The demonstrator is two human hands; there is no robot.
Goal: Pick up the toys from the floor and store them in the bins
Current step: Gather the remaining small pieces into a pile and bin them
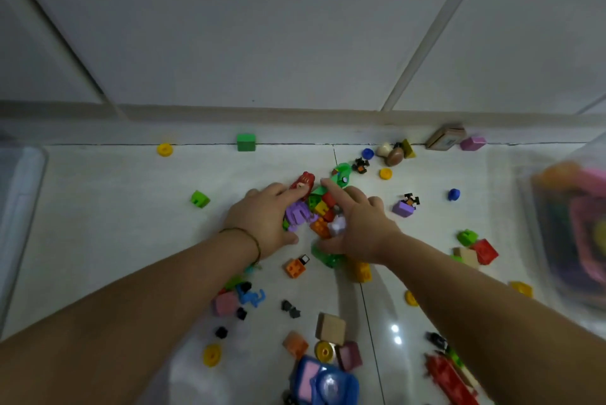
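A heap of small toys lies on the white tiled floor: a purple letter block point(296, 214), a red figure point(304, 182), an orange brick point(319, 227) and green pieces point(342, 173). My left hand point(262, 219) cups the heap from the left, fingers curled over the purple block and the red figure. From the right, my right hand point(359, 227) closes on the same heap, its index finger stretched out and its thumb on a green piece point(324, 257). A clear bin point(570, 240) with toys inside stands at the right. The rim of another clear bin point(23, 194) shows at the left.
Several loose toys are scattered around: a green cube point(246, 142) and a yellow ring point(164, 149) by the wall, a purple block point(402, 208), wooden blocks point(330, 328), and a blue toy point(323, 383) near me. The wall's skirting runs just behind the toys.
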